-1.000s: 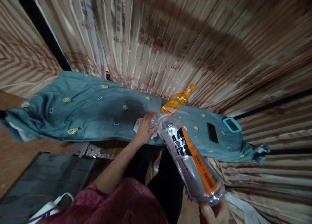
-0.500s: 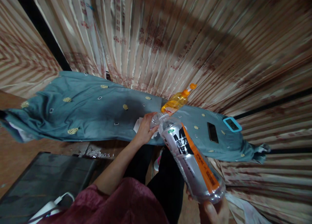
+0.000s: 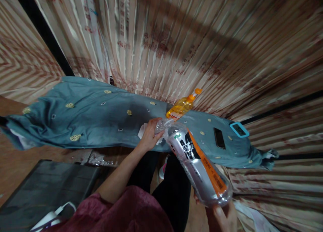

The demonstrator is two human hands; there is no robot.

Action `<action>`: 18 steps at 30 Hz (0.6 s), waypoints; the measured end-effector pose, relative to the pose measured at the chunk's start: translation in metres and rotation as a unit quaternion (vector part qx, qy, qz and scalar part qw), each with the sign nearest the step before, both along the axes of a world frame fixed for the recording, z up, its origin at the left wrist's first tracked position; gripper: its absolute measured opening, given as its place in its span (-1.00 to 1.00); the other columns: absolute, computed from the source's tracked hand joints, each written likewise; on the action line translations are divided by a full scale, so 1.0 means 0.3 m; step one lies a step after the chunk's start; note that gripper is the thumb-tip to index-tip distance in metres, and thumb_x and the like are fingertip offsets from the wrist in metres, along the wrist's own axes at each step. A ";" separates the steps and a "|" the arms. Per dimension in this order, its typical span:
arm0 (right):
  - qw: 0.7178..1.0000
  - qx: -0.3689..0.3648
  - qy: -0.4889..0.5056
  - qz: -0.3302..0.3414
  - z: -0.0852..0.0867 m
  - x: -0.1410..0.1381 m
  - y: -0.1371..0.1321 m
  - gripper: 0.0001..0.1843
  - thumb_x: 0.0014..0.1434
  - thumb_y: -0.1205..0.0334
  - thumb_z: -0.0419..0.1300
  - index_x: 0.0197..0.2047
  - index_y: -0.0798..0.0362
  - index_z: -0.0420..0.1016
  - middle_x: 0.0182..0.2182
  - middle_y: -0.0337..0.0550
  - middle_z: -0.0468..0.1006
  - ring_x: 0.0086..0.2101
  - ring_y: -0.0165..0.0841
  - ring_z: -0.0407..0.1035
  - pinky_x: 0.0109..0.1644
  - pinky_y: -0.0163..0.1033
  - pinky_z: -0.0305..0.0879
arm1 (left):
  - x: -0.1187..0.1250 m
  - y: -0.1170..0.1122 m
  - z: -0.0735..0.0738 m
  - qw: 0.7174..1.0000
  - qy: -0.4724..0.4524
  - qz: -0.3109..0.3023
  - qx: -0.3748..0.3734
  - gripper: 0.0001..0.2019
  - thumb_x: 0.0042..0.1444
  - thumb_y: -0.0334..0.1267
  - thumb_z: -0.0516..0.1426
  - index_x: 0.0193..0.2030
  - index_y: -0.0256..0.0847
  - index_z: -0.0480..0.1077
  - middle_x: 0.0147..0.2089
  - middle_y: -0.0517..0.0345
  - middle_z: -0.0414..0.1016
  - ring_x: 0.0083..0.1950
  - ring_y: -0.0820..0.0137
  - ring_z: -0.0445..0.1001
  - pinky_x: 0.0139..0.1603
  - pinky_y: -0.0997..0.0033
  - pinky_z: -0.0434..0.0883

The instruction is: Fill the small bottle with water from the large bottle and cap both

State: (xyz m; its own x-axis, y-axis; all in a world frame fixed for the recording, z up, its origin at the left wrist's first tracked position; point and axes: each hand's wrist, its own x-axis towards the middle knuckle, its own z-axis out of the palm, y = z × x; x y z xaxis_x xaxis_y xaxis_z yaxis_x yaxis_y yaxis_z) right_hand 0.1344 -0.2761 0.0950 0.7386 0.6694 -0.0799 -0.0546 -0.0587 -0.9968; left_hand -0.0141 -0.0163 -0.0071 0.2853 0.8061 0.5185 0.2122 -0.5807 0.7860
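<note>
A large plastic drink bottle (image 3: 199, 164) with a silver, black and orange label lies slanted across the view. Its neck points up and left, toward my left hand (image 3: 151, 135). My right hand (image 3: 223, 214) is closed around the bottle's base. Fingers of my left hand wrap a small clear plastic container (image 3: 160, 125) that meets the bottle's mouth; its exact kind is hard to make out. White paper-like material (image 3: 142, 131) shows beside and beneath the left hand. Just beyond, an orange pump bottle (image 3: 181, 107) holds yellow liquid.
A teal cloth with a pineapple pattern (image 3: 93, 124) covers the narrow table. A dark phone (image 3: 219, 138) and a blue-framed digital timer (image 3: 239, 129) rest on its right part. Pleated curtains (image 3: 161, 47) hang behind. At lower left are a dark box (image 3: 50, 185) and a white device (image 3: 47, 222).
Both hands keep their hold, with the large bottle at nearly the same slant. Only a very slight shift of the view is visible.
</note>
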 end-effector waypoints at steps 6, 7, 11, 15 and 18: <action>0.999 0.002 -0.025 0.024 -0.020 0.006 -0.015 -0.17 -0.06 -0.24 0.42 0.21 -0.04 0.44 -0.46 -0.15 0.64 -0.56 -0.16 0.51 -0.53 -0.17 0.40 | 0.000 0.005 -0.004 1.000 0.002 0.001 -0.004 -0.46 0.28 -0.08 0.13 0.34 -0.22 0.22 0.24 -0.19 0.41 0.27 0.03 0.40 0.31 -0.06 0.35; 0.999 0.005 -0.030 0.029 -0.023 0.005 -0.016 -0.16 -0.07 -0.27 0.41 0.21 -0.05 0.44 -0.48 -0.17 0.63 -0.56 -0.16 0.50 -0.53 -0.17 0.40 | 0.001 0.005 -0.005 1.000 -0.001 0.000 -0.001 -0.46 0.28 -0.08 0.13 0.34 -0.23 0.22 0.25 -0.21 0.41 0.28 0.02 0.40 0.31 -0.07 0.34; 0.999 0.001 -0.042 0.032 -0.033 0.008 -0.019 -0.21 -0.08 -0.32 0.41 0.13 -0.07 0.49 -0.50 -0.18 0.64 -0.57 -0.15 0.51 -0.47 -0.15 0.45 | 0.003 0.004 -0.005 1.000 -0.006 0.003 0.006 -0.47 0.29 -0.09 0.13 0.34 -0.25 0.22 0.24 -0.21 0.42 0.26 0.03 0.42 0.30 -0.08 0.36; 0.998 -0.005 -0.045 0.031 -0.037 0.017 -0.020 -0.16 -0.06 -0.28 0.42 0.21 -0.07 0.45 -0.47 -0.20 0.66 -0.59 -0.17 0.50 -0.45 -0.13 0.46 | 0.004 0.002 0.000 1.000 0.006 0.008 0.002 -0.47 0.29 -0.11 0.13 0.34 -0.22 0.23 0.23 -0.18 0.43 0.26 0.04 0.42 0.29 -0.05 0.37; 0.999 -0.005 -0.047 0.012 -0.031 0.020 -0.016 -0.21 -0.09 -0.22 0.45 0.16 -0.04 0.47 -0.36 -0.12 0.68 -0.54 -0.14 0.54 -0.45 -0.12 0.46 | 0.003 0.001 0.002 1.000 0.005 0.005 0.004 -0.46 0.27 -0.10 0.16 0.34 -0.22 0.23 0.23 -0.16 0.43 0.26 0.04 0.42 0.30 -0.06 0.37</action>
State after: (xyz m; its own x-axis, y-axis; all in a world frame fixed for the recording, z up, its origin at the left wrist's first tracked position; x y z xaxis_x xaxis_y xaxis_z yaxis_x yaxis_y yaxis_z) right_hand 0.1403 -0.2811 0.0857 0.7271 0.6863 -0.0177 0.0399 -0.0680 -0.9969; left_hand -0.0131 -0.0160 -0.0063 0.2827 0.8046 0.5222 0.2250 -0.5848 0.7793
